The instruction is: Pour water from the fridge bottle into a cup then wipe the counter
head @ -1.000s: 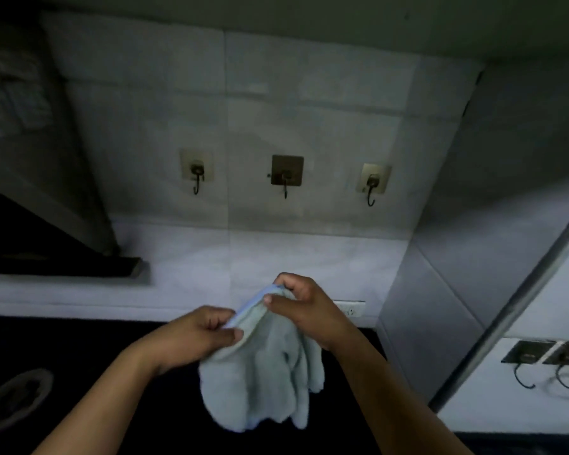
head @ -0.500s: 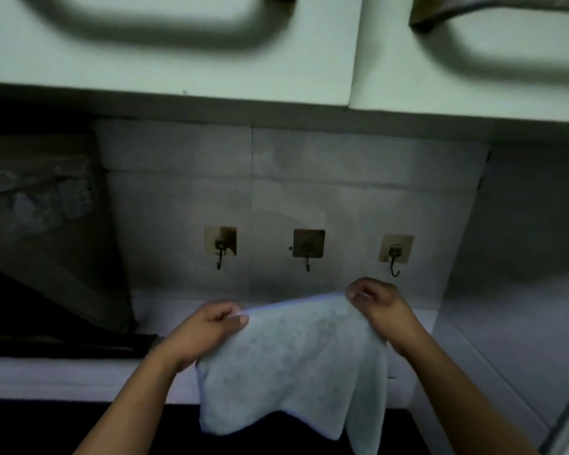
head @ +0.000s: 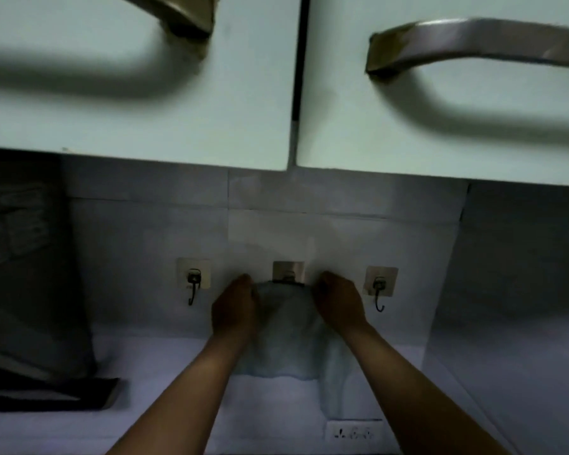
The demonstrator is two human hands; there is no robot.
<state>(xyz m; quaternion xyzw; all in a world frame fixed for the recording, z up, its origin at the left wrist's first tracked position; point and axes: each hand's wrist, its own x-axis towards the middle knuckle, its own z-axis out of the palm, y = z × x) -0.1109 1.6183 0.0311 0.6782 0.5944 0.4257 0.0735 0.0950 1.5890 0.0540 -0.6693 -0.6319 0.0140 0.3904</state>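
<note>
Because the cloth [head: 286,336] is soft and floppy, it bends and folds wherever it is not held up, and it looks light enough for two hands to lift with no trouble. It is pale blue and hangs flat against the wall tiles [head: 145,231], with its top edge bunched right at the middle hook [head: 288,273]. It droops down from there, and one corner hangs lower on the right side. I cannot tell if the cloth is already caught on the hook or only pressed up to it. The best place to hold a cloth like this is along the top edge, near the corners, so it does not slip or crumple. The left hand [head: 234,307] is at the top left of the cloth and the right hand [head: 339,303] is at the top right, both touching it. The fingers are hidden and the picture is dim, so I cannot tell if they are pinching the cloth or just resting on it. On each side there is one more hook, the left hook [head: 193,284] and the right hook [head: 380,287], and both are bare. Above are two cupboard doors [head: 178,93], both shut, so nothing inside them can be seen. No cup or bottle shows here. A wall socket [head: 353,431] sits low down, just under the cloth's long corner.
</note>
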